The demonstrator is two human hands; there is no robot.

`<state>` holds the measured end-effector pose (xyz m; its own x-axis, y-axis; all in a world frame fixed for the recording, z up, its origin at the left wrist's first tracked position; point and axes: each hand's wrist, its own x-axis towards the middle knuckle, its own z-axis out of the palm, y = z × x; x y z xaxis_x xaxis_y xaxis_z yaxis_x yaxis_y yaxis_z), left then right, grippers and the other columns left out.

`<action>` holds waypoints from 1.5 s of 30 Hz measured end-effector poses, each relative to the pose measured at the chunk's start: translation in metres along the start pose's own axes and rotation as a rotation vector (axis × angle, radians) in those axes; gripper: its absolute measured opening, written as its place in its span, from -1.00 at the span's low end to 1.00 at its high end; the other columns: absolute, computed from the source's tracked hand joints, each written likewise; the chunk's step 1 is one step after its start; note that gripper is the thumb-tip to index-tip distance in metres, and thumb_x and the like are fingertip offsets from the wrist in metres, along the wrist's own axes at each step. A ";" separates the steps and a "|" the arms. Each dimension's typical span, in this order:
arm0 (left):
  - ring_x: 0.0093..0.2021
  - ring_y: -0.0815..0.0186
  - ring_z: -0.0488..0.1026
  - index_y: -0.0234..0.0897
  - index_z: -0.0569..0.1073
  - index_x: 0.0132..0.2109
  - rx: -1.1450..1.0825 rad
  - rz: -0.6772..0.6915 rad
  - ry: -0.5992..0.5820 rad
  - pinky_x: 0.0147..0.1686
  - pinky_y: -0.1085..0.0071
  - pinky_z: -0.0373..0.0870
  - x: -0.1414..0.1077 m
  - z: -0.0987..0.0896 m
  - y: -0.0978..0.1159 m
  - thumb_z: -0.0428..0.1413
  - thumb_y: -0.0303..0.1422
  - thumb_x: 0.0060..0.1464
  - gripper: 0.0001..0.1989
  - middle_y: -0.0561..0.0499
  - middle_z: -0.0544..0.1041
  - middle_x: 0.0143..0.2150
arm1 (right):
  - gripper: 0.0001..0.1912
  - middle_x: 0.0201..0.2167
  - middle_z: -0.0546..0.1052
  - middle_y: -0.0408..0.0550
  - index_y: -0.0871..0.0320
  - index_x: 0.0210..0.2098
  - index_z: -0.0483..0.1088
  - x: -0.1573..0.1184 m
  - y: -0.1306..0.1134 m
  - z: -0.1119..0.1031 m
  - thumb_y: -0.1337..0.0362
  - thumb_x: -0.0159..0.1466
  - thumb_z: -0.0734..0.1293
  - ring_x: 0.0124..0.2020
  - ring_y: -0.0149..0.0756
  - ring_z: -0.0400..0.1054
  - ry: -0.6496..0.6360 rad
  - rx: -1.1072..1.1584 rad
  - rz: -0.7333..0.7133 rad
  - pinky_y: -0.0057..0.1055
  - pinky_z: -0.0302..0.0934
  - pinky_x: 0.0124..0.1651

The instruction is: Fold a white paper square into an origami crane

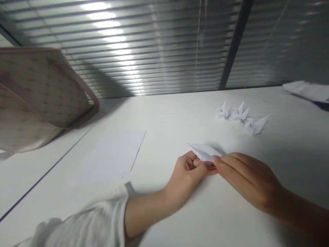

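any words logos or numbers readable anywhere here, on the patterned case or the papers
No readable words, logos or numbers anywhere.
Beige patterned case with pink edging: small repeated marks, too blurred to read.
Flat white paper sheet, folded white paper piece, white paper cranes: no writing visible.

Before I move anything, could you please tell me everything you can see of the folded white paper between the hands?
The folded white paper is a narrow, pointed wedge of thin-looking sheet, creased into layered flaps, with its sharp tip aimed left. It sits above the white table rather than flat on it. Its right end is held between the left hand and the right hand.
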<state>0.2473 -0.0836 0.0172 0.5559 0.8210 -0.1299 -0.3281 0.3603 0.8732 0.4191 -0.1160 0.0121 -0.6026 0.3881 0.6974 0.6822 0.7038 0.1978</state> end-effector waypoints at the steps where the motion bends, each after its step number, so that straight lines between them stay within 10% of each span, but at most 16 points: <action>1: -0.35 0.37 0.50 -0.35 0.49 -0.28 -0.010 0.013 0.009 -0.21 0.47 0.43 0.000 -0.001 0.000 0.29 -0.30 0.00 -0.79 0.06 0.50 -0.44 | -0.85 -0.38 0.56 0.10 0.37 -0.17 0.42 0.001 0.000 0.001 0.54 0.26 0.30 -0.26 -0.15 0.46 -0.012 0.008 -0.001 -0.25 0.40 -0.21; 10: -0.34 0.40 0.55 -0.36 0.48 -0.26 0.029 0.035 0.140 -0.10 0.47 0.43 0.005 -0.009 -0.001 0.32 -0.27 0.00 -0.74 0.09 0.54 -0.48 | -0.82 -0.28 0.54 -0.04 0.12 -0.13 0.45 -0.007 0.006 0.011 0.25 0.26 0.34 -0.27 -0.28 0.46 -0.006 0.497 0.772 -0.35 0.40 -0.22; 15: -0.36 0.36 0.57 -0.37 0.50 -0.23 0.103 0.010 0.134 -0.10 0.42 0.46 0.002 -0.007 0.002 0.32 -0.25 -0.01 -0.71 0.05 0.58 -0.49 | -0.79 -0.56 0.54 -0.13 0.15 -0.38 0.45 -0.009 0.008 0.012 0.13 0.24 0.34 -0.57 -0.37 0.43 -0.220 0.935 1.097 -0.49 0.34 -0.53; 25: -0.41 0.31 0.51 -0.36 0.54 -0.35 0.342 0.194 0.168 -0.36 0.43 0.46 0.002 -0.011 0.005 0.34 -0.34 -0.05 -0.82 -0.03 0.57 -0.43 | -0.81 -0.51 0.58 -0.10 0.14 -0.32 0.52 -0.009 0.008 0.014 0.15 0.21 0.40 -0.52 -0.32 0.48 -0.072 0.874 1.010 -0.44 0.40 -0.48; 29: -0.33 0.29 0.49 -0.26 0.61 -0.41 0.511 0.403 0.079 -0.31 0.44 0.43 -0.007 -0.018 0.014 0.39 -0.39 -0.18 -0.87 -0.05 0.56 -0.34 | -0.88 -0.31 0.61 -0.06 0.06 -0.24 0.53 -0.006 0.013 0.000 0.32 0.21 0.41 -0.24 -0.26 0.50 0.076 0.571 0.554 -0.32 0.40 -0.15; 33: -0.27 0.27 0.54 -0.24 0.61 -0.23 0.854 0.703 -0.110 -0.28 0.43 0.47 -0.017 -0.020 0.019 0.19 -0.45 0.12 -0.90 -0.12 0.58 -0.26 | -0.84 -0.33 0.62 -0.07 0.13 -0.21 0.51 -0.005 0.011 -0.013 0.45 0.23 0.37 -0.20 -0.27 0.49 0.097 0.342 0.177 -0.28 0.37 -0.05; 45: -0.27 0.29 0.55 -0.27 0.45 -0.25 0.881 0.743 -0.046 -0.25 0.45 0.48 -0.013 -0.022 0.007 0.17 -0.49 0.15 -0.95 -0.08 0.57 -0.29 | -0.82 -0.24 0.60 -0.02 0.15 -0.18 0.45 -0.011 0.007 -0.006 0.49 0.27 0.31 -0.10 -0.28 0.47 0.073 0.522 0.216 -0.32 0.42 -0.06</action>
<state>0.2205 -0.0819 0.0145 0.4818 0.6779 0.5553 0.0508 -0.6542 0.7546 0.4327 -0.1187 0.0100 -0.4288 0.5268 0.7339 0.4807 0.8209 -0.3083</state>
